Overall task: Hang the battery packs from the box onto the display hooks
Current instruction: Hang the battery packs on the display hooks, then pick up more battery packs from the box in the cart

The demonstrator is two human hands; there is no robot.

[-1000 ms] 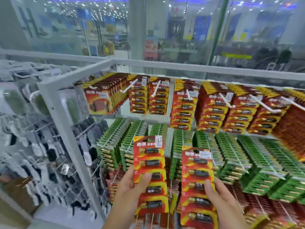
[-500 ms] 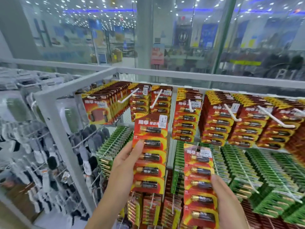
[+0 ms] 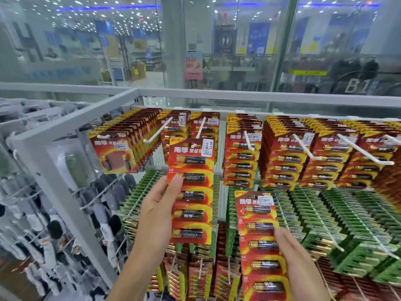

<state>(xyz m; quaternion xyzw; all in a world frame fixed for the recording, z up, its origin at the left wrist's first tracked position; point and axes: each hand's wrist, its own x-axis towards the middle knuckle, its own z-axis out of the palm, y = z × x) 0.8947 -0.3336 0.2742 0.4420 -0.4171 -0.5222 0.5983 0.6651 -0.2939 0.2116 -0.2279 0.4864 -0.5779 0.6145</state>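
Left hand [image 3: 159, 210] pinches an upright battery strip [image 3: 191, 190] – its hang-hole meets the hook tip [image 3: 193, 145] at centre frame; right hand [image 3: 297, 263] grips a second strip [image 3: 260, 237].

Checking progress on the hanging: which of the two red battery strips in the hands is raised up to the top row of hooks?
The strip in the left hand, the left-hand strip: its top reaches the top-row hooks. The right hand holds the right-hand strip lower.

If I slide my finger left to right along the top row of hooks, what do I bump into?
Pack with two small batteries → bare white hook → red pack in the left hand → full red stacks → long white hook.
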